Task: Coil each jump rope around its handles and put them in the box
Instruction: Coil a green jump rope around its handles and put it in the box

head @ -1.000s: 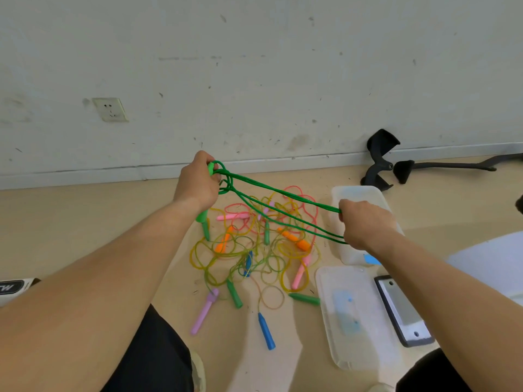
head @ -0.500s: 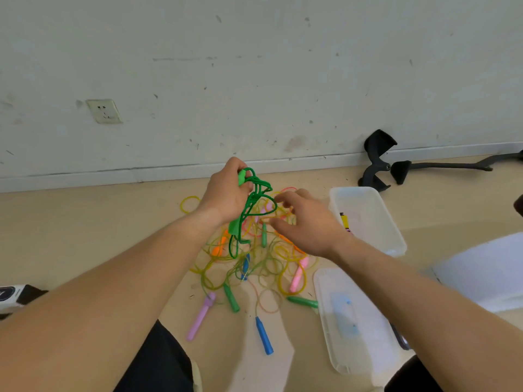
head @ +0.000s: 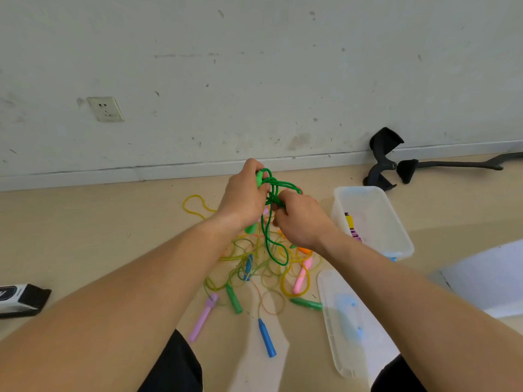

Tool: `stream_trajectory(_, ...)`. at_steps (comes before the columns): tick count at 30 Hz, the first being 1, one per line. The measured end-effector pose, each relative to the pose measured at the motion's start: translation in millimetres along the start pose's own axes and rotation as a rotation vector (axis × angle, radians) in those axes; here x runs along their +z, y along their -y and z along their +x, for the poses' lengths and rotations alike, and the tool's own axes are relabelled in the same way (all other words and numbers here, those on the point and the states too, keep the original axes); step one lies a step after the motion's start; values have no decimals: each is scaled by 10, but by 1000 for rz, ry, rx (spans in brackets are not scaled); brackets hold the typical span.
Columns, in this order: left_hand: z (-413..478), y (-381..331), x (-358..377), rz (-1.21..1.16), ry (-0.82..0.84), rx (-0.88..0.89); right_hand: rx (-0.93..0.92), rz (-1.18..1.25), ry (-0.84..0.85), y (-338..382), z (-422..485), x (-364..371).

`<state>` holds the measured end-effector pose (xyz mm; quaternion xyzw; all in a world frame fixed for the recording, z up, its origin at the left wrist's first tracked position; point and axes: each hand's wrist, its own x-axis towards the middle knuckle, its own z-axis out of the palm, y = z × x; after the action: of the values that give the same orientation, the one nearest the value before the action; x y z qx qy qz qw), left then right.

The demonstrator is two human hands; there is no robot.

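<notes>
1. Translucent plastic lid (head: 343,321), flat and rounded at the corners, lies nearest on the beige floor (head: 85,236), right of centre; a pale blue patch shows through it.
2. Loose handles just left of the lid: blue handle (head: 267,337), lilac handle (head: 203,316), two green ones, all smooth tapered plastic sticks.
3. Beyond them, tangled pile of ropes (head: 263,267): thin glossy cords, yellow, orange and pink, looped over each other, with a pink handle (head: 301,275) at its right edge.
4. Above the pile, left hand (head: 245,198) is clenched around the handles of the green jump rope (head: 271,219); one handle end sticks out below the fist. Braided green cord hangs down in a loop.
5. Right hand (head: 300,220), touching the left, pinches the green cord with fingers closed.
6. Clear rectangular box (head: 390,222) sits right of the hands, open, walls frosted; a yellow and purple item lies inside.
7. Bare floor left of the pile is open up to the white skirting.
8. Scuffed grey wall (head: 254,80) carries a socket (head: 105,108).
</notes>
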<state>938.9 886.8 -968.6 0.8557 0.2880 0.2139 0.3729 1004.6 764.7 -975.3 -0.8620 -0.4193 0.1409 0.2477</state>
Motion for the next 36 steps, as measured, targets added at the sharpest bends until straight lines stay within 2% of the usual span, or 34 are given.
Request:
stream_trajectory(3, 20, 70, -45, 61, 16, 22, 31, 153, 56, -51, 7, -10)
stream_trajectory(8, 77, 202, -189, 106, -31, -29, -31, 243, -8, -112, -61, -187)
stream_trajectory(11, 105, 265, -302, 91, -61, -73, -35, 43, 114, -227, -131, -261)
stream_trajectory(14, 97, 278, -338, 89, -51, -72, 28, -95, 276, -364, -189, -286)
stream_trajectory(19, 61, 246, -322, 119, -52, -42, 164, -362, 434, -576, -260, -328)
stream_trajectory(23, 43, 216, -354, 98, -59, -60, 250, -460, 470, -649, -332, -354)
stream_trajectory(32, 15, 172, -333, 118, -99, -57, 303, -770, 605, -644, -422, -328)
stream_trajectory(36, 12, 149, -311, 113, -94, -67, 340, -734, 692, -665, -442, -268)
